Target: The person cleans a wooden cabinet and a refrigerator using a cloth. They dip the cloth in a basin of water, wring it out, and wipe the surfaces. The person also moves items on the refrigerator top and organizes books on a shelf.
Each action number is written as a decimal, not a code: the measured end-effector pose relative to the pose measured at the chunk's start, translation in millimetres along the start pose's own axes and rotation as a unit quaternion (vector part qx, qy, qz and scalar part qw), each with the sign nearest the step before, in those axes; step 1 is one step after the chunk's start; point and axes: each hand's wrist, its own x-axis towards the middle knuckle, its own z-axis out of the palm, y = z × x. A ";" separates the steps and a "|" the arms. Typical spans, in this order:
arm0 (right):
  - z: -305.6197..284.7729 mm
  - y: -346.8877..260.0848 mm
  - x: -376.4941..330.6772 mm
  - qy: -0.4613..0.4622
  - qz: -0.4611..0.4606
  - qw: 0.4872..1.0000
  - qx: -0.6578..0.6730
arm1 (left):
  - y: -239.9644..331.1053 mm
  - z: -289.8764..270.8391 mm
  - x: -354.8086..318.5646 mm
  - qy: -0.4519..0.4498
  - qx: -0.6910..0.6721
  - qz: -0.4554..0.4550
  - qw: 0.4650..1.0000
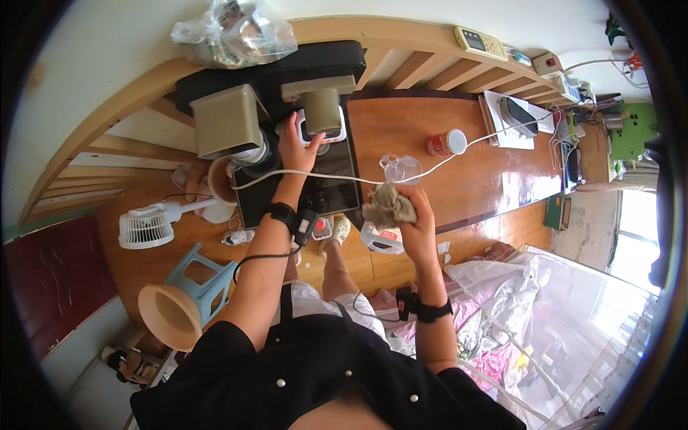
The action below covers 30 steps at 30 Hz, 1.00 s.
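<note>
My left hand [296, 150] rests with fingers stretched and thumb apart against a white-edged container [340, 132], partly hidden under a beige cylinder-shaped part [322, 110]. Below that hand lies a glossy black panel [337, 188]. A crumpled grey-green cloth [390, 206] is gripped in my right hand [421, 218], above the table's near edge. Just beyond the cloth stands a clear glass cup [407, 168]. A jar with a white lid and red label [438, 145] is farther right. The white cable [337, 177] runs past my left wrist toward the cup.
A beige box-shaped cover [227, 123] stands left of my left hand. Papers [505, 129] lie on the wooden table [401, 118]. On the floor side are a white fan [147, 226], a blue stool [201, 276] and a plastic container [382, 239]. A plastic bag [240, 36] sits behind.
</note>
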 end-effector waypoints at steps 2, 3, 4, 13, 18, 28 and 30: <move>-2.8 12.5 -11.9 0.001 0.043 0.999 0.004 | -2.8 6.0 7.1 0.015 0.001 -0.010 1.000; -1.5 20.1 -12.7 0.011 0.043 0.999 0.016 | -7.6 8.5 10.4 0.022 0.002 -0.012 1.000; 1.1 27.7 -13.1 0.021 0.043 0.998 0.028 | -12.8 9.7 12.6 0.036 -0.015 -0.011 0.999; 33.0 28.8 82.8 0.119 -0.030 0.991 0.049 | -0.1 0.6 -0.7 -0.038 -0.098 -0.064 0.992; 83.1 33.5 109.9 0.083 -0.097 0.991 -0.045 | 25.6 -20.9 -34.5 -0.057 -0.300 -0.237 0.922; 131.3 -13.6 45.7 -0.021 -0.228 0.939 -0.255 | 58.5 -80.5 -100.5 -0.053 -0.682 -0.441 0.580; 129.5 -6.0 47.2 -0.026 -0.213 0.946 -0.244 | 71.7 -87.9 -95.8 -0.052 -0.658 -0.401 0.635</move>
